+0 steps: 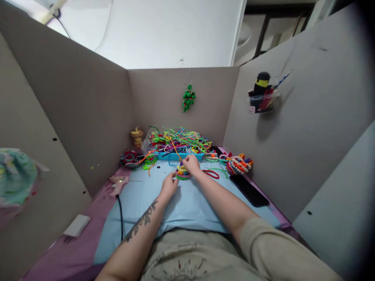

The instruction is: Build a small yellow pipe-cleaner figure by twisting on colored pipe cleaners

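Multicoloured pipe-cleaner coil, small and round (pixel 183 173), sits on the pale blue cloth mat (pixel 187 207), dead centre of the desk and right between the two hands. Right hand (pixel 191 164) is on its far-right edge, fingers bunched as if pinching at the top of the piece, though the grip itself is too small to read for certain. An orange pipe-cleaner strand (pixel 175 150) rises from about that spot, slanting up and away to the left towards the back of the booth, so its long axis runs near-to-far with a leftward lean. Left hand (pixel 169 186) lies just on the near-left side of the coil, fingertips at or touching its rim, steadying by the look of it; whether it clamps anything I cannot tell. Both hands are close, the right a shade nearer the strand's base.

Behind them, a turquoise tray heaped with loose bright pipe cleaners (pixel 179 143). To the right, finished striped coils (pixel 238 164) and a black phone (pixel 249 190). On the left, a pink glue gun (pixel 118 182) with its black cord.
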Demonstrator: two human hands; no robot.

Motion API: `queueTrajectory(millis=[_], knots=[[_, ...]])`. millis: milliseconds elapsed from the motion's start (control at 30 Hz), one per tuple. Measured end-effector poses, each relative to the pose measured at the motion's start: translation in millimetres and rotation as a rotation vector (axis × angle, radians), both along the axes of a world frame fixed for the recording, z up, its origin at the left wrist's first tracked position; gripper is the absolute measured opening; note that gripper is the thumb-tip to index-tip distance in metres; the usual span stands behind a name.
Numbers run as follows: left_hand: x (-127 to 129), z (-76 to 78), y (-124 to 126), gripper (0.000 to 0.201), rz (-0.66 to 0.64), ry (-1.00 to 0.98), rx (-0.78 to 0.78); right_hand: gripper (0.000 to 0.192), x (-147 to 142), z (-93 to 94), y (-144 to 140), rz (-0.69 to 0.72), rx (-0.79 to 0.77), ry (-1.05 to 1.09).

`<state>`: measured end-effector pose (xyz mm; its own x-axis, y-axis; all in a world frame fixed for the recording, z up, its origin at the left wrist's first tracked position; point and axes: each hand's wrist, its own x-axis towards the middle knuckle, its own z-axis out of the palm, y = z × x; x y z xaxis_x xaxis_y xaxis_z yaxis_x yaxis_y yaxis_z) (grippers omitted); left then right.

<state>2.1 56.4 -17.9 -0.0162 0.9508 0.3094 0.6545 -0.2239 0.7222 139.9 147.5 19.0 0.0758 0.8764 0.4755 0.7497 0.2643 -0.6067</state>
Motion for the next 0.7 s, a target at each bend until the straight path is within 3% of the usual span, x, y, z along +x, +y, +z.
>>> queueTrajectory(millis=[167,300,467,700], knots=[[4.3,-6.6,-0.3,0.043,-0.058,0.207,0.056,0.012,-9.2,-2.1,19.6,0.0,-0.232,-0.129],[6.1,-10.1,-0.5,0.047,-0.077,0.253,0.067,0.015,-13.3,-5.5,21.1,0.048,-0.276,-0.173],[1.7,-6.7,0.2,0.039,0.027,0.189,0.059,0.012,-18.9,-1.3,17.6,0.138,-0.297,-0.215],[1.4,-3.9,-0.6,0.034,0.039,0.187,-0.016,0.006,-26.9,6.2,8.5,0.278,-0.319,-0.276]])
